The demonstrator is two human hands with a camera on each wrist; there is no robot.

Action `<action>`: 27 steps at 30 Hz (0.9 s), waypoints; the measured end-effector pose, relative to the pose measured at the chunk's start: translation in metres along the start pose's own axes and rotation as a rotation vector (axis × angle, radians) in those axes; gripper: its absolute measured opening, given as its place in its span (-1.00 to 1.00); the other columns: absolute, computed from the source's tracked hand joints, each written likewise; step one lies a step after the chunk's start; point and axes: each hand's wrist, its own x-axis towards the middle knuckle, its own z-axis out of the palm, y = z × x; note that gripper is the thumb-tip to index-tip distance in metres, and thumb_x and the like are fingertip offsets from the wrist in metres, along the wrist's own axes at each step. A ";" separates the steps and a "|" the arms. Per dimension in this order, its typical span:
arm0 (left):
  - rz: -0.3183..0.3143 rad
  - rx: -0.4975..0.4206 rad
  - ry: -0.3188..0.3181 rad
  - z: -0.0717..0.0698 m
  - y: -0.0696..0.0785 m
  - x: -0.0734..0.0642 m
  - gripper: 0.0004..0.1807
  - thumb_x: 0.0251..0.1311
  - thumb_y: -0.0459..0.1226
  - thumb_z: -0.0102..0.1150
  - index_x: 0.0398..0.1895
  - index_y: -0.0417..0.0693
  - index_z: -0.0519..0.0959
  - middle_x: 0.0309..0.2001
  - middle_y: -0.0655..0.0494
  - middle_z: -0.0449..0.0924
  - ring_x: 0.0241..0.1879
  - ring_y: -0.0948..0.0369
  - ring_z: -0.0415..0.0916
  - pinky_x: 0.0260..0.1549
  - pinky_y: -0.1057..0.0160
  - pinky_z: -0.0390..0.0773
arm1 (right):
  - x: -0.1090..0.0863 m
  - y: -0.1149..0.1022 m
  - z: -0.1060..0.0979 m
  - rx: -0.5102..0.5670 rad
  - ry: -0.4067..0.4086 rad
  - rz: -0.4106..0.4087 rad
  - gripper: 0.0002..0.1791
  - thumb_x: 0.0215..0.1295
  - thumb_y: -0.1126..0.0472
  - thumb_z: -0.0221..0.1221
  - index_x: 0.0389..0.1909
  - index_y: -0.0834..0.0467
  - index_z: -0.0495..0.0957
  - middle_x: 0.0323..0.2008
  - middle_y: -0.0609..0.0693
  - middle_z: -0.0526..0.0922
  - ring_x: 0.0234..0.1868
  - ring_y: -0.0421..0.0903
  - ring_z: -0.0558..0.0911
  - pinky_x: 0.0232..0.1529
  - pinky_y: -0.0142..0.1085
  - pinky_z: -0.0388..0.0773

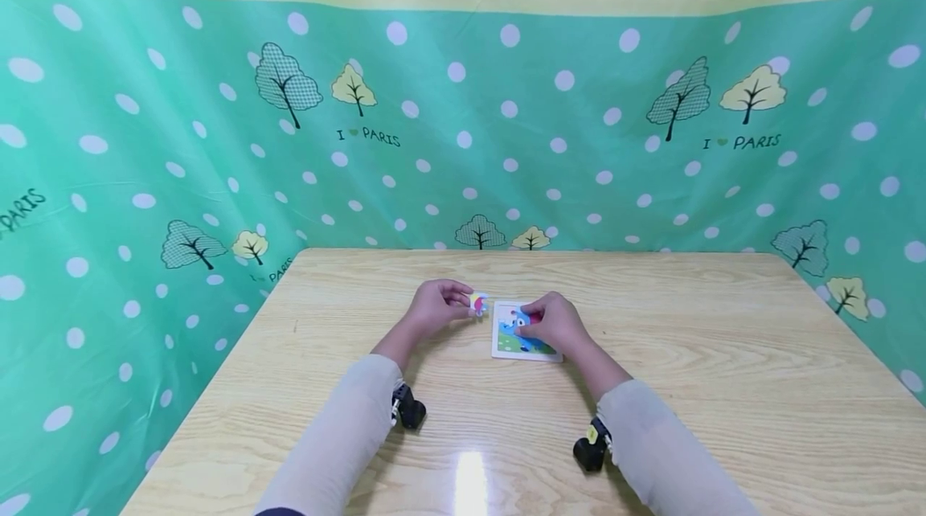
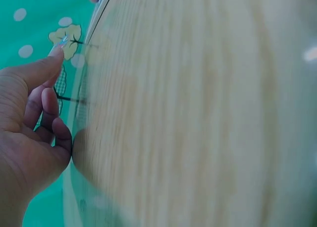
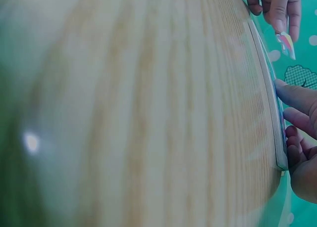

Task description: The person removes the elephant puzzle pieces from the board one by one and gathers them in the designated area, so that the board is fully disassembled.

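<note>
A small jigsaw piece [image 1: 478, 304] in white, pink and yellow is pinched between the thumb and fingers of my left hand [image 1: 436, 309], just left of a puzzle board. The puzzle board [image 1: 506, 353] lies flat on the table, with a pale frame and a blue cartoon animal on green ground. My right hand [image 1: 555, 326] rests over its right side, thumb and fingertips touching the picture and hiding part of it. In the right wrist view, the board [image 3: 278, 138] appears edge-on beneath the right hand's fingers, and the held piece [image 3: 286, 45] hangs past its far end.
The wooden table [image 1: 463, 395] stretches around the board and reflects a bright light near the front. Behind and to the left hangs a green dotted cloth [image 1: 434, 122] printed with trees. Dark wrist cameras [image 1: 409, 407] sit on both sleeves.
</note>
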 end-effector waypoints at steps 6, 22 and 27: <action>-0.026 0.011 0.031 -0.003 -0.001 0.003 -0.63 0.08 -0.45 0.51 0.00 -0.17 0.70 -0.23 0.07 0.72 -0.22 0.14 0.60 -0.22 0.30 0.64 | -0.001 0.001 0.000 -0.002 -0.004 0.001 -0.51 0.17 0.23 0.52 0.12 0.29 0.69 -0.05 0.10 0.56 -0.11 0.03 0.50 -0.01 -0.15 0.56; -0.029 0.044 0.084 -0.013 -0.008 0.014 -0.63 0.08 -0.50 0.49 0.00 -0.23 0.70 -0.23 0.04 0.71 -0.23 0.17 0.58 -0.21 0.33 0.62 | 0.000 0.000 -0.002 0.000 -0.001 -0.007 -0.51 0.19 0.23 0.51 0.13 0.30 0.68 -0.05 0.11 0.55 -0.12 0.01 0.50 -0.01 -0.14 0.56; -0.045 0.063 0.091 -0.016 -0.010 0.017 -0.64 0.11 -0.50 0.46 0.01 -0.24 0.69 -0.22 0.02 0.69 -0.22 0.16 0.56 -0.20 0.33 0.61 | 0.000 0.002 -0.001 -0.005 -0.003 -0.009 -0.50 0.18 0.23 0.52 0.13 0.29 0.68 -0.05 0.11 0.55 -0.13 0.01 0.50 -0.02 -0.15 0.56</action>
